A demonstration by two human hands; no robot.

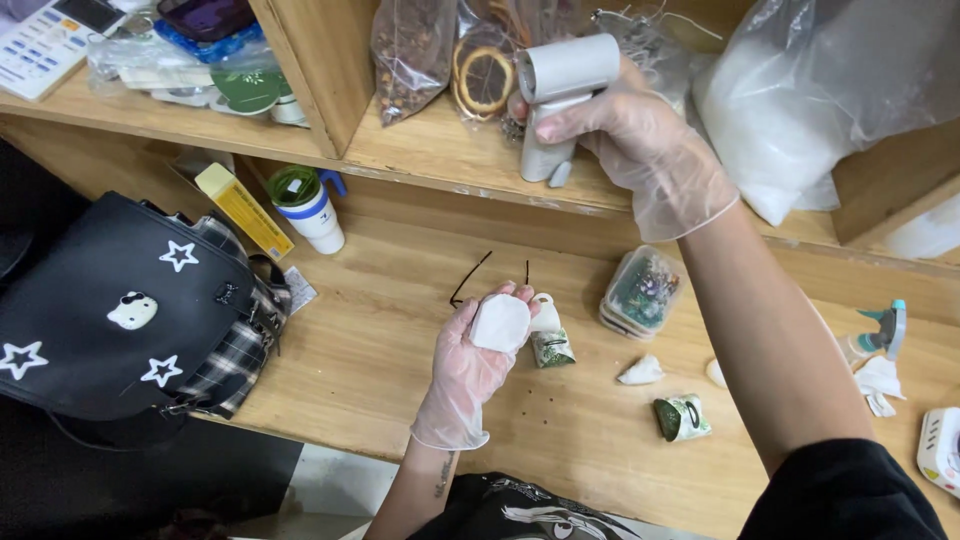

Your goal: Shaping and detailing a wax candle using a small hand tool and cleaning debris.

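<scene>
**Currently: both gloved hands occupied at wooden desk**

Currently at desk (400, 370), below shelf (440, 150). Left hand (475, 365), in clear disposable glove, closed around small white pouch (500, 322), held above desk surface, palm turned up. Thin black cord (468, 280) trailing from near the pouch across the wood. Right hand (640, 145), likewise gloved, raised to shelf level and wrapped firmly around grey handheld device (555, 100), its base touching shelf edge. Small green-patterned sachet (552, 350) lying just beside left hand; second one (683, 417) farther right, near right forearm. Lidded plastic tub (640, 292) on desk between the two hands. White cup with green lid (308, 205) and yellow box (243, 208) at left, near black bag with white stars (120, 310). Large clear bag of white powder (790, 110) on shelf at right.
</scene>
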